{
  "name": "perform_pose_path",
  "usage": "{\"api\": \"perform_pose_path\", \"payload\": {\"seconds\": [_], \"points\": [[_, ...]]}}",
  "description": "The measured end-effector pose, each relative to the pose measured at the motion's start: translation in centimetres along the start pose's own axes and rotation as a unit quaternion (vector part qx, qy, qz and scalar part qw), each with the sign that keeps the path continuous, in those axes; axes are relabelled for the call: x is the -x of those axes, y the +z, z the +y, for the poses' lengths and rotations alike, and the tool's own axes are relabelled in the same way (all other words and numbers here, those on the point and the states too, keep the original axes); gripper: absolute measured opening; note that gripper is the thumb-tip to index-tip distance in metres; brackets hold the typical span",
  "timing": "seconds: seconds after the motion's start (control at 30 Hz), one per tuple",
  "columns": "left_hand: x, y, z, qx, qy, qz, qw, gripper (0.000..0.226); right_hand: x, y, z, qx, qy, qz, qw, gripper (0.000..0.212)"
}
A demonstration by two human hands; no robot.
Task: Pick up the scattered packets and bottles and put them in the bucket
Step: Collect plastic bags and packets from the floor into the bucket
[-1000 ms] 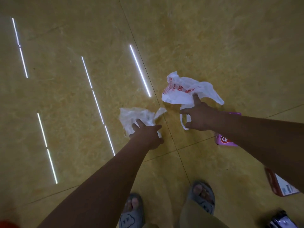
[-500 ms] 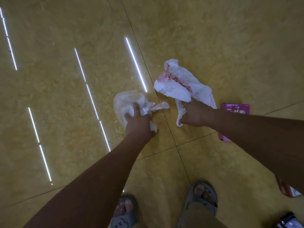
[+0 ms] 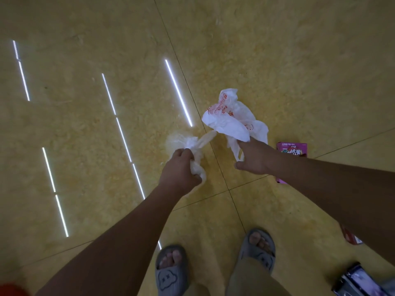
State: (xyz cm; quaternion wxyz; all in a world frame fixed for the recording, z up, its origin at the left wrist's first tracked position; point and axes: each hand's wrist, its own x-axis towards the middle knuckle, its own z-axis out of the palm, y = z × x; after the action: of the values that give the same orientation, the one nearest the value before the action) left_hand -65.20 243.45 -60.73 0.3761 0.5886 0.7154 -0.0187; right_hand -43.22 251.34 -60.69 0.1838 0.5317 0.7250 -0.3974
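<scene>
Gathering is being done with both hands at once: a crumpled translucent plastic bag [image 3: 188, 146] is clenched in the left hand [image 3: 181, 173], while a white plastic bag with red print [image 3: 232, 119] is pinched by its lower edge and handle loop in the right hand [image 3: 254, 159]. Both bags appear just lifted off the yellow tiled floor [image 3: 288, 60], close to each other near a tile joint. For a clean carry, the loose ends would best be bunched into the fists so that nothing trails or slips out. No bucket is seen, so its place cannot be told. A pink carton [image 3: 292, 151] lies on the floor beside the right wrist; its lettering looks Korean but cannot be read surely. The red print on the white bag is too creased to be read.
</scene>
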Motion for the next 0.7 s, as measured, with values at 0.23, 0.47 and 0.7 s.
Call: {"api": "perform_pose_path", "payload": {"seconds": [0.23, 0.47, 0.7], "points": [[4.7, -6.2, 1.3, 0.107, -0.049, 0.032, 0.993, 0.038, 4.7, -3.5, -2.3, -0.015, 0.001, 0.008, 1.000, 0.067], [10.4, -12.3, 2.5, 0.217, -0.119, 0.088, 0.965, 0.033, 10.0, -7.9, -5.1, -0.007, 0.005, 0.002, 1.000, 0.063], [16.6, -18.5, 3.2, 0.257, -0.101, 0.109, 0.955, 0.055, 14.8, -12.8, -10.2, 0.032, -0.023, -0.017, 0.999, 0.066]]}}
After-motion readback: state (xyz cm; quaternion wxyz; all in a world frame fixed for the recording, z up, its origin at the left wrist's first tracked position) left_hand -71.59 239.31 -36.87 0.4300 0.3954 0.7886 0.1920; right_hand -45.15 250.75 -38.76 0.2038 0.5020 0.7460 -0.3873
